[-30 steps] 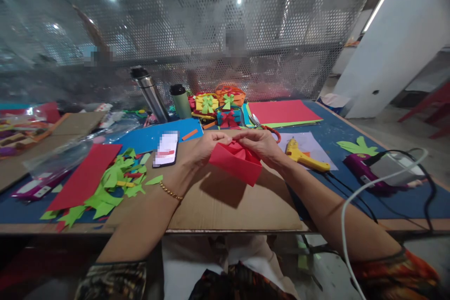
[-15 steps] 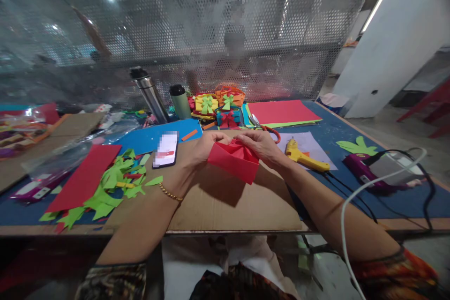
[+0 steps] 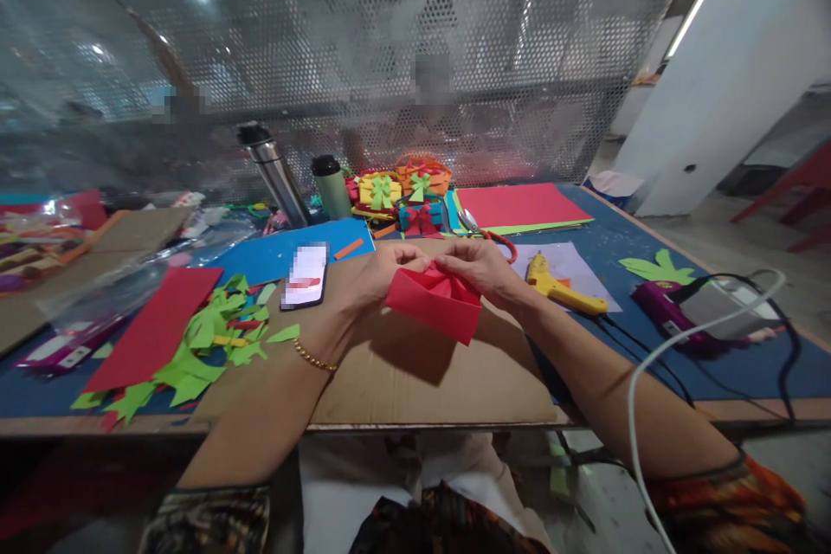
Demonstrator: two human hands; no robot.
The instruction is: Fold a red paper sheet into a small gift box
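Both hands hold a folded red paper box (image 3: 434, 303) above a cardboard sheet (image 3: 415, 372) at the near middle of the table (image 3: 746, 368). The left hand (image 3: 383, 270) pinches its far left edge in a narrow grip; the right hand (image 3: 484, 267) pinches the far right edge likewise. A phone (image 3: 305, 275) lies just left; a yellow glue gun (image 3: 562, 287) lies right.

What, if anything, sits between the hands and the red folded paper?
Nothing visible. The left hand and right hand both pinch the red folded paper at its top edge, held above the cardboard sheet.
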